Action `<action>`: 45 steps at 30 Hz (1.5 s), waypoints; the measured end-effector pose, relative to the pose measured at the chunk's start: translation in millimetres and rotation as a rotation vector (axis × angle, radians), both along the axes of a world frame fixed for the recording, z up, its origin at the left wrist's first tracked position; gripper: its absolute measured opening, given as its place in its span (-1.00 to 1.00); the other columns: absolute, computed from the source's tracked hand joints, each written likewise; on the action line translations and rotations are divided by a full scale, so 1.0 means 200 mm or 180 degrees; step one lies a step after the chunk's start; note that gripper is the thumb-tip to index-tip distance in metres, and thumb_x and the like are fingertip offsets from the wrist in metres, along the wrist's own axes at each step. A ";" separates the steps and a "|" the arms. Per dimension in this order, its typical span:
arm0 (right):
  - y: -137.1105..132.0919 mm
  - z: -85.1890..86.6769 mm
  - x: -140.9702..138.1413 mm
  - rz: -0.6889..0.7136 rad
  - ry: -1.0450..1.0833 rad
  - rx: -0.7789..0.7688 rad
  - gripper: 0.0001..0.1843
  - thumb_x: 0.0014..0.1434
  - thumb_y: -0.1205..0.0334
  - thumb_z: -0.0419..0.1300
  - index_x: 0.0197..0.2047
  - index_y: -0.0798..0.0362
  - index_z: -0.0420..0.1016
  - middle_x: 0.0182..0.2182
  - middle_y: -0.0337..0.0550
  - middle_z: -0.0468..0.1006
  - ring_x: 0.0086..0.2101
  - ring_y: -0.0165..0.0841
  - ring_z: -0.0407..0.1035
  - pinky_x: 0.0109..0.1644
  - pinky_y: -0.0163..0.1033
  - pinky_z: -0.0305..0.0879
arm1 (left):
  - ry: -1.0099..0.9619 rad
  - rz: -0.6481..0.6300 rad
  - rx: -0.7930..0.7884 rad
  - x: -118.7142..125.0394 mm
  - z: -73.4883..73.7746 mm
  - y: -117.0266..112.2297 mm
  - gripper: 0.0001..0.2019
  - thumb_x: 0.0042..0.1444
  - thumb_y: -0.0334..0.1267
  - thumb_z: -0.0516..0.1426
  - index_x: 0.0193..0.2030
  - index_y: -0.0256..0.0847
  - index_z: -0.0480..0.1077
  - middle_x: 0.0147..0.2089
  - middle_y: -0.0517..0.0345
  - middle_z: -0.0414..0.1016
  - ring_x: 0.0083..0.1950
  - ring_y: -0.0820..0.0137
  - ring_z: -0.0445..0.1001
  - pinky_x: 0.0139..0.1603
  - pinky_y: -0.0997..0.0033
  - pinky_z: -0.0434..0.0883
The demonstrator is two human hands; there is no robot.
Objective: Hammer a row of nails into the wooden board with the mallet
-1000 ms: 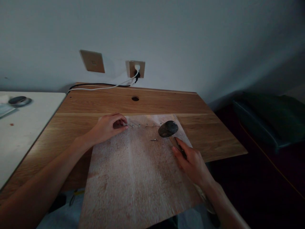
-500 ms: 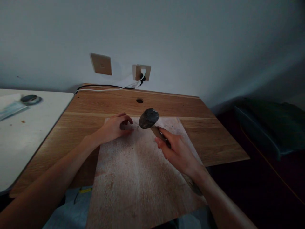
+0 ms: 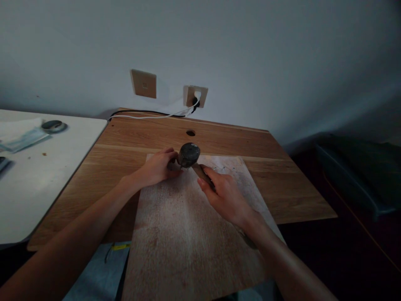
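Note:
My right hand [image 3: 224,192] is wrapped round the wooden handle of a mallet [image 3: 189,155] with a dark, rounded head. The mallet head is just above the far part of a pale, worn wooden board [image 3: 175,238]. Beside the head, my left hand [image 3: 161,167] rests at the board's far left edge. Its fingers are curled, with a gap between thumb and forefinger; the fingertips are partly behind the mallet head. A thin dark bit shows under the head near the thumb, too small to name. Small dark marks or specks dot the board's far right part.
Under the board is a wooden desk [image 3: 291,188] with a cable hole [image 3: 190,133]. A white table [image 3: 37,188] at left bears a roll of tape [image 3: 54,126] and a packet [image 3: 26,139]. Cables run to a wall socket [image 3: 196,96]. A dark green cushion-like object [image 3: 360,175] lies at right.
The mallet head has come closer to my left hand and now overlaps its fingertips. The view has shifted slightly, so the surroundings sit farther right.

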State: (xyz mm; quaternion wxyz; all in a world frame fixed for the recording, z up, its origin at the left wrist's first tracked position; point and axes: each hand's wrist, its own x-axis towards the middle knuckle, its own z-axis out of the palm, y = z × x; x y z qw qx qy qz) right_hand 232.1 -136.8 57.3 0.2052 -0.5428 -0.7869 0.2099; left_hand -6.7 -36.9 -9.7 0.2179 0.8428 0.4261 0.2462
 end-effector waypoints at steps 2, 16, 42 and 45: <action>0.00 -0.02 -0.01 0.0038 -0.0080 -0.0047 -0.70 0.45 0.21 0.06 0.10 0.07 0.55 -0.32 -0.09 0.68 -0.31 -0.21 0.57 -0.21 -0.19 0.38 | -0.0034 0.0000 -0.0025 0.00 -0.01 0.00 -0.66 0.10 -0.11 0.33 0.00 -0.14 0.56 0.04 0.01 0.54 0.09 0.09 0.54 0.12 0.08 0.46; 0.01 -0.02 -0.01 0.0064 -0.0213 -0.0056 -0.70 0.46 0.23 0.05 0.07 0.09 0.56 -0.21 0.01 0.72 -0.21 -0.14 0.62 -0.12 -0.12 0.46 | -0.0067 0.0077 -0.0082 0.01 0.03 -0.02 -0.46 0.06 0.00 0.38 0.13 -0.13 0.44 0.04 0.07 0.38 0.00 0.18 0.50 0.11 0.12 0.48; -0.38 -0.21 0.55 -0.1224 0.0326 0.0162 -0.52 0.44 0.04 0.06 0.22 0.09 0.60 -0.11 0.10 0.78 -0.16 -0.02 0.70 -0.08 -0.01 0.62 | 0.1384 -0.1393 0.1826 0.52 0.18 -0.32 -0.83 0.32 -0.46 0.18 -0.13 -0.10 0.54 -0.15 0.05 0.66 -0.02 0.15 0.61 0.11 0.12 0.44; -0.38 -0.22 0.55 -0.1249 0.0313 0.0110 -0.50 0.45 0.02 0.05 0.23 0.11 0.59 -0.09 0.12 0.77 -0.13 -0.01 0.70 -0.08 -0.01 0.62 | 0.0865 -0.1146 0.1261 0.30 0.18 -0.23 -0.86 0.36 -0.39 0.15 -0.10 -0.11 0.53 -0.10 0.10 0.67 -0.05 0.21 0.62 0.09 0.16 0.46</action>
